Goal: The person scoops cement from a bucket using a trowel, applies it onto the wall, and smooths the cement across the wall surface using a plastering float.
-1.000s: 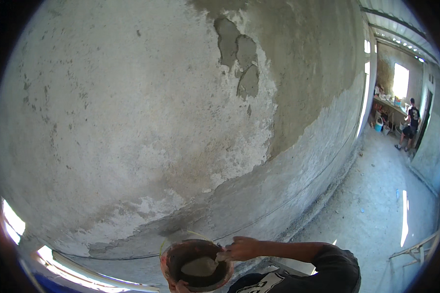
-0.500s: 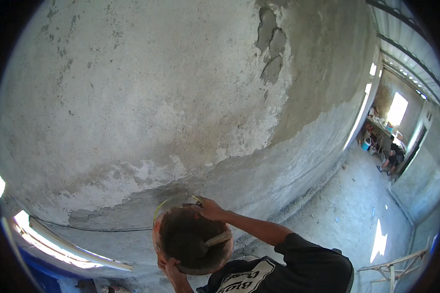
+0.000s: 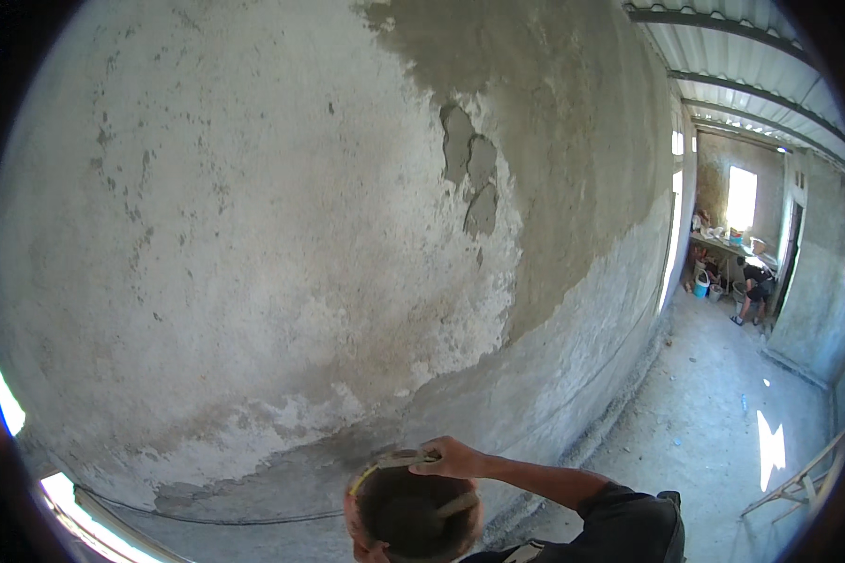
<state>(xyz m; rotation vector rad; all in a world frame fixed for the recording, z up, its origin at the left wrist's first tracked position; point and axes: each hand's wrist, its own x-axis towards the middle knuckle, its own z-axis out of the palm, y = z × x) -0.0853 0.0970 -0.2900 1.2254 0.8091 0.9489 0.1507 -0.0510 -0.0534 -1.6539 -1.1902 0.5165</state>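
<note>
A round reddish-brown bucket (image 3: 354, 523) is at the bottom of the view, its top tilted toward me. Inside lies dark grey wet mortar (image 3: 399, 516), with a pale tool handle (image 3: 457, 505) sticking out of it; the rest of that tool is hidden. My right hand (image 3: 451, 458) is closed at the bucket's far rim, where the yellowish bail handle (image 3: 361, 480) meets the fingers. Low at the near left rim, my left hand (image 3: 376, 553) grips the bucket, mostly cut off by the frame edge.
A plastered wall (image 3: 282, 263) fills most of the view, with darker damp plaster (image 3: 573, 188) and fresh mortar patches (image 3: 458, 141). Right of it runs a concrete floor (image 3: 667, 422) with a wooden stand (image 3: 803, 483). Far off, a person (image 3: 756, 281) bends beside buckets and a table.
My view has tipped upward, so the bucket and both hands sit lower and farther right in it. Both hands stay on the bucket. The distant person now bends lower.
</note>
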